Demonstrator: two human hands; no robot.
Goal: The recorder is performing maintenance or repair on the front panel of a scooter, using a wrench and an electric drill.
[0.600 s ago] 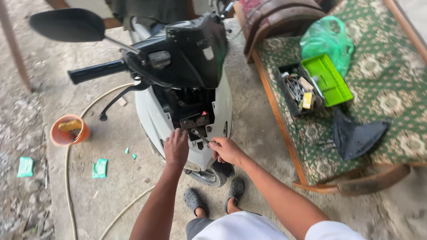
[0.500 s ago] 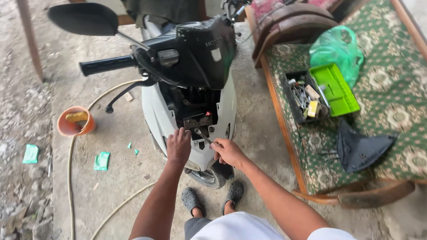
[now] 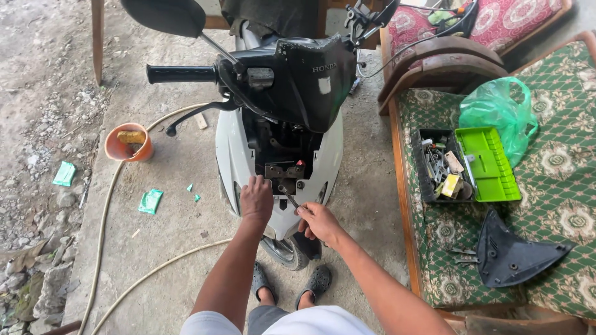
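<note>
Two bare hands are in at the open front of the white scooter (image 3: 233,155), where the cover is off and dark inner parts and a small metal bracket (image 3: 284,170) show. The left hand (image 3: 256,200) lies knuckles-up on the lower edge of that opening, just beside the bracket; whether its grip is spread or pressed together, I cannot tell, since the fingers curl out of sight. The right hand (image 3: 318,220) sits a touch lower and to the right, its grip pinching a thin metal tool (image 3: 289,197) whose tip points up into the opening below the bracket. Above, the black handlebar housing (image 3: 304,77) hangs over the opening, a black rubber handgrip (image 3: 181,74) sticking out to the left and a black mirror (image 3: 164,15) higher up. Below, the front tyre (image 3: 284,253) rests on the concrete floor (image 3: 180,205), with the person's feet in dark clogs (image 3: 318,282) just beside it. A pale hose (image 3: 108,248) curves across the floor, near an orange plastic bucket (image 3: 127,144) and scraps of green wrapper (image 3: 151,200). To the right, a wooden sofa with green patterned cushions (image 3: 559,186) carries an open black toolbox with a bright green lid (image 3: 487,164), a green plastic bag (image 3: 496,111) and a loose black plastic panel (image 3: 512,251).
</note>
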